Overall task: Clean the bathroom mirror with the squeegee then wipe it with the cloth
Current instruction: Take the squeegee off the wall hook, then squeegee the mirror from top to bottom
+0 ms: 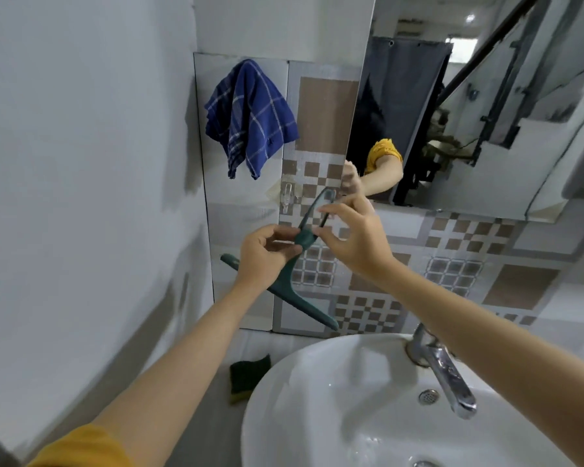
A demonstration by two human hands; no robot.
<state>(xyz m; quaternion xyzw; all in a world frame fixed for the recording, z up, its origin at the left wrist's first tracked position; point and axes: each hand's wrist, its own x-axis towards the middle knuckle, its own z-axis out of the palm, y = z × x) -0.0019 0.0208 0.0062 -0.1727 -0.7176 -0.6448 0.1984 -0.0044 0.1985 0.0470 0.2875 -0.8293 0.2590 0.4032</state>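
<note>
A dark green squeegee (304, 303) hangs in front of the tiled wall, its blade slanting down to the right. My left hand (267, 256) grips it at the neck of the handle. My right hand (351, 237) pinches the looped top of the handle just below a clear wall hook (286, 194). A blue checked cloth (248, 117) hangs on the wall above and to the left. The mirror (506, 106) fills the upper right and reflects my arm in a yellow sleeve.
A white sink (317, 399) with a chrome tap (442, 369) lies below my arms. A green and yellow sponge (248, 375) rests on the ledge left of the sink. A plain grey wall closes in the left side.
</note>
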